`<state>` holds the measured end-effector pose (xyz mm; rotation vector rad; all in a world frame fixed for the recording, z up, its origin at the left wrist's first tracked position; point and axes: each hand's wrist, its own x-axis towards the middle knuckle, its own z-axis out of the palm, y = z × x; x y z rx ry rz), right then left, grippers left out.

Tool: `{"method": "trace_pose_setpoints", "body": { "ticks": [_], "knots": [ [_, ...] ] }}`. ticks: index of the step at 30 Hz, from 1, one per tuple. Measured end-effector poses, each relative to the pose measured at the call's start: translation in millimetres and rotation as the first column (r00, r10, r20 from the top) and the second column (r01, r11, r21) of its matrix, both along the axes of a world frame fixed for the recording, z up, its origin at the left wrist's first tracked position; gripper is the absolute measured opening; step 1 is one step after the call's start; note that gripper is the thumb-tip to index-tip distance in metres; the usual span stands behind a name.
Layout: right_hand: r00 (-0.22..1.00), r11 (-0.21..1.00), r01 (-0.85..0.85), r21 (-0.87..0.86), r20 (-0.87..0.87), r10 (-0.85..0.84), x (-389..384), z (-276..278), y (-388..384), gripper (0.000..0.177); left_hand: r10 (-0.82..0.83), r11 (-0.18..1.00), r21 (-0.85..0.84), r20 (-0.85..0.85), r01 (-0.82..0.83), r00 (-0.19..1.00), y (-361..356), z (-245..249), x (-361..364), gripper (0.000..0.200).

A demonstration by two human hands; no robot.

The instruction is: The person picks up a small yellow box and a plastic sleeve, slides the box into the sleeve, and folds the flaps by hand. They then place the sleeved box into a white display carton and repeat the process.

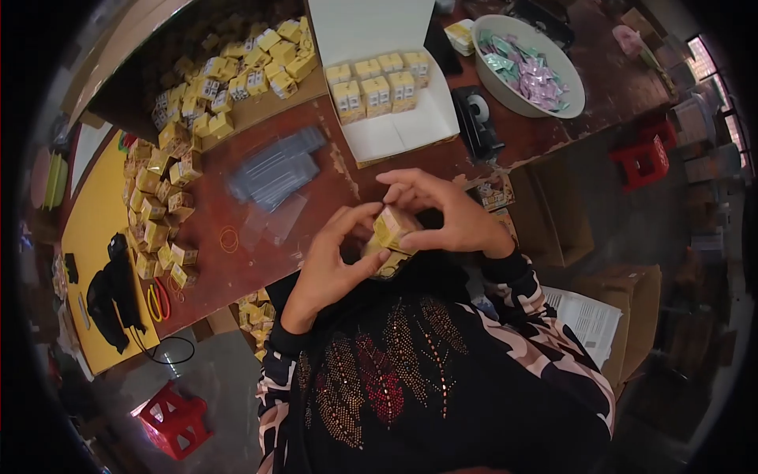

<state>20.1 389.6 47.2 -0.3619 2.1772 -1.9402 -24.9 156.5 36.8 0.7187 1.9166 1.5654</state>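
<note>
1. A dim workroom, seen from above. A worn red-brown table point(225, 272) crosses the middle, with a red stool point(174, 423) on the floor at lower left and another at upper right.
2. The person wears a black top point(395, 379) with glittering feather shapes and patterned sleeves.
3. Both hands are close together in front of the chest, at the table's near edge. The left hand point(335, 257) curves around a small yellow box point(391, 227), its thumb against the lower part. The right hand point(458, 213) grips the box from the other side, thumb on its face, fingers arched. A second box seems to sit just under it; the fingers hide too much to be sure.
4. Just beyond the hands, an open white carton point(395, 142) holds rows of similar boxes at its far end.
5. To its right are a black tape dispenser point(480, 130) and a pale bowl point(512, 101) of green and purple packets point(525, 71).
6. To its left lie clear plastic sleeves point(276, 170), a rubber band point(229, 239) and heaped yellow boxes point(154, 209).
</note>
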Motion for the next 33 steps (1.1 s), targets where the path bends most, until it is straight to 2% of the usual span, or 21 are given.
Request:
{"method": "trace_pose_setpoints", "body": {
  "ticks": [1,2,3,4,6,7,8,9,10,12,16,19,21,22,24,27,28,30,33],
  "knots": [
    [0.981,0.981,0.192,-0.006,0.036,-0.192,0.1,-0.5,15.2,0.061,-0.008,0.999,-0.043,-0.013,0.007,1.0,0.8,1.1,1.1,0.052],
    [0.926,0.928,0.372,-0.002,0.074,-0.371,-1.4,-3.4,35.6,0.051,-0.009,0.999,-0.039,-0.013,0.008,1.0,0.9,-0.8,2.2,0.052],
    [0.784,0.778,0.619,0.108,-0.143,-0.604,-9.4,-15.4,62.1,0.04,0.018,0.999,0.03,0.075,-0.02,0.997,0.3,-5.0,3.4,0.052],
    [0.562,0.551,0.822,0.147,-0.373,-0.739,-17.6,-33.5,91.4,0.031,0.039,0.994,0.096,0.164,-0.055,0.986,-0.9,-9.0,4.6,0.052],
    [0.477,0.342,0.877,0.337,-0.517,-0.711,-18.4,-64.0,145.9,0.028,0.05,0.987,0.14,0.225,-0.083,0.973,-4.8,-16.1,4.6,0.051],
    [0.477,0.342,0.877,0.338,-0.518,-0.71,-19.9,-75.2,165.6,0.028,0.057,0.977,0.181,0.286,-0.112,0.957,-5.4,-17.9,4.6,0.05],
    [0.563,0.397,0.815,0.423,-0.414,-0.715,-20.9,-85.1,181.7,0.028,0.056,0.977,0.181,0.287,-0.112,0.956,-5.0,-17.8,4.7,0.05],
    [0.636,0.454,0.741,0.495,-0.302,-0.71,-22.5,-87.7,186.6,0.028,0.059,0.978,0.177,0.255,-0.106,0.965,-4.7,-17.4,4.2,0.05],
    [0.638,0.455,0.741,0.494,-0.304,-0.708,-23.4,-92.0,189.1,0.028,0.063,0.98,0.172,0.222,-0.103,0.973,-4.6,-17.0,3.5,0.051],
    [0.674,0.649,0.725,0.229,-0.04,-0.738,-25.5,-96.7,190.0,0.024,0.067,0.978,0.177,0.218,-0.107,0.974,-3.2,-16.2,4.2,0.051],
    [0.67,0.66,0.731,0.175,0.004,-0.743,-24.4,-94.3,182.7,0.02,0.073,0.976,0.184,0.232,-0.117,0.97,-5.3,-18.0,4.5,0.052],
    [0.622,0.614,0.78,0.122,-0.05,-0.781,-18.6,-89.5,169.7,0.018,0.077,0.974,0.188,0.246,-0.126,0.966,-6.5,-16.6,3.6,0.051],
    [0.538,0.537,0.843,-0.038,0.072,-0.84,-10.9,-84.6,162.8,0.02,0.074,0.97,0.206,0.265,-0.132,0.961,-6.2,-17.5,2.8,0.051],
    [0.536,0.535,0.844,-0.037,0.073,-0.841,-8.1,-85.3,161.2,0.02,0.073,0.965,0.223,0.282,-0.139,0.957,-6.1,-18.0,3.0,0.051],
    [0.531,0.53,0.847,0.045,-0.091,-0.842,-1.1,-88.0,158.7,0.016,0.067,0.961,0.238,0.299,-0.142,0.952,-5.8,-18.2,3.7,0.051],
    [0.543,0.537,0.834,0.129,-0.017,-0.839,10.4,-111.9,162.4,0.022,0.075,0.946,0.277,0.311,-0.166,0.947,-3.5,-18.4,3.7,0.051],
    [0.548,0.541,0.831,0.13,-0.015,-0.837,9.9,-118.1,161.4,0.022,0.085,0.94,0.291,0.311,-0.18,0.947,-4.0,-18.3,4.3,0.051],
    [0.526,0.526,0.85,-0.018,-0.009,-0.85,10.1,-128.1,159.4,0.021,0.096,0.932,0.304,0.315,-0.196,0.944,-5.2,-16.4,4.8,0.051],
    [0.514,0.518,0.855,-0.012,-0.101,-0.852,7.5,-132.8,161.0,0.018,0.101,0.909,0.358,0.311,-0.215,0.945,-3.5,-11.9,5.1,0.05]
  ]
}}
